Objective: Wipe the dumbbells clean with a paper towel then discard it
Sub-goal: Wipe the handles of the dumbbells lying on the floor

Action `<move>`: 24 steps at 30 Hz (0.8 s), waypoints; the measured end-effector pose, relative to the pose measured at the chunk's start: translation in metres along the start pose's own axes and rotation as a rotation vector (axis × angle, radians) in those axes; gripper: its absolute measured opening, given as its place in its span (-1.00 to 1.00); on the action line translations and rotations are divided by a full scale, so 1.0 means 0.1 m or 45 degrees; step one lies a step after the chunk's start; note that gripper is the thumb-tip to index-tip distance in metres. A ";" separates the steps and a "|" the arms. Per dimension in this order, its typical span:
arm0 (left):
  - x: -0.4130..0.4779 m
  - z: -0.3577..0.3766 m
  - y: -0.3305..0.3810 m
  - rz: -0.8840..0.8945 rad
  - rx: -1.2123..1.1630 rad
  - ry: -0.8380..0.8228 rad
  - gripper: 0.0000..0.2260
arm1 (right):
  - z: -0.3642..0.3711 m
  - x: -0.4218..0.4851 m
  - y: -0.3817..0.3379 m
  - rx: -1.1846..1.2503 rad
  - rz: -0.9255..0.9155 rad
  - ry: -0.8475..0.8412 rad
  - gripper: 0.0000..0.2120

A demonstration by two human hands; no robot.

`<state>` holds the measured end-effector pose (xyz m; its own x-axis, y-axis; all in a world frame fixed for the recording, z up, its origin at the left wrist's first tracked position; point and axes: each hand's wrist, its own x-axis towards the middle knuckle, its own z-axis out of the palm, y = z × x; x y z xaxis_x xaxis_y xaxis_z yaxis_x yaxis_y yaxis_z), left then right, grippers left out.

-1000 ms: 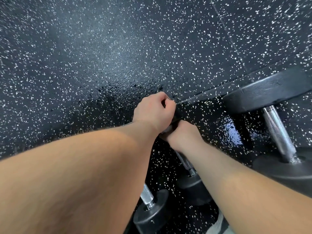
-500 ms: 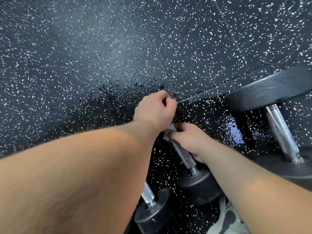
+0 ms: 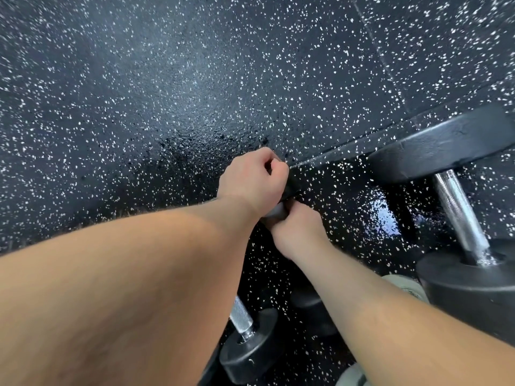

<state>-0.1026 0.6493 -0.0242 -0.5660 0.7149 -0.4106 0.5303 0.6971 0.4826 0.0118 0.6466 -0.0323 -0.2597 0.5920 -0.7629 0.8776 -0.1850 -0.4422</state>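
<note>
Three black dumbbells with chrome handles lie on the speckled rubber floor. My left hand grips the far head of the middle dumbbell. Right below it, my right hand is curled round a white paper towel at the top of that dumbbell's handle. The handle is hidden under my hand and forearm, and the near head shows only in part. A small dumbbell lies at the bottom under my left forearm. A large dumbbell lies on the right.
The black floor stretches away ahead and to the left, with a shiny wet patch between the middle and large dumbbells. A pale shoe shows beside the large dumbbell's near head, another at the bottom edge.
Half a second ago my right hand sat lower on the handle with bare chrome showing below it. It has slid back up with the towel against my left hand. My left hand has held still.
</note>
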 end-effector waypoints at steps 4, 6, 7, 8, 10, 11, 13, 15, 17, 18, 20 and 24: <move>-0.01 0.00 0.00 0.001 0.000 0.002 -0.71 | -0.20 0.16 0.05 0.032 -0.081 -0.308 -0.80; -0.01 0.00 0.00 0.011 -0.003 0.002 -0.71 | -0.27 0.22 0.09 0.263 -0.077 -0.517 -0.89; -0.01 0.00 -0.01 0.016 -0.001 0.003 -0.71 | -0.30 0.24 0.11 0.406 -0.048 -0.628 -0.88; -0.01 0.00 -0.01 0.020 0.000 0.003 -0.71 | -0.30 0.26 0.15 0.541 0.001 -0.726 -0.86; -0.01 0.00 -0.01 0.025 -0.001 -0.004 -0.71 | -0.31 0.26 0.22 0.790 0.132 -0.861 -0.79; -0.01 0.00 -0.01 0.027 0.000 -0.008 -0.71 | -0.31 0.27 0.25 0.922 0.193 -0.901 -0.72; -0.01 -0.01 -0.01 0.028 0.001 -0.010 -0.72 | -0.28 0.29 0.30 1.093 0.269 -0.916 -0.59; -0.01 -0.01 -0.01 0.022 0.003 -0.009 -0.72 | -0.26 0.32 0.31 1.117 0.290 -0.845 -0.56; -0.02 -0.02 -0.01 0.020 0.002 -0.015 -0.72 | -0.22 0.35 0.28 1.146 0.296 -0.715 -0.65; -0.02 -0.02 -0.01 0.020 -0.001 -0.018 -0.72 | -0.21 0.37 0.26 1.158 0.285 -0.631 -0.69; -0.02 -0.02 0.00 0.016 -0.007 -0.017 -0.72 | -0.18 0.40 0.23 1.102 0.249 -0.491 -0.75; -0.02 -0.02 0.00 0.014 -0.010 -0.013 -0.73 | -0.15 0.45 0.27 0.785 0.187 -0.406 -0.86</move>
<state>-0.1024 0.6476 -0.0221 -0.5534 0.7231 -0.4134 0.5317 0.6887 0.4929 0.0297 0.6796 -0.0715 -0.3440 0.2855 -0.8945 0.5492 -0.7115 -0.4383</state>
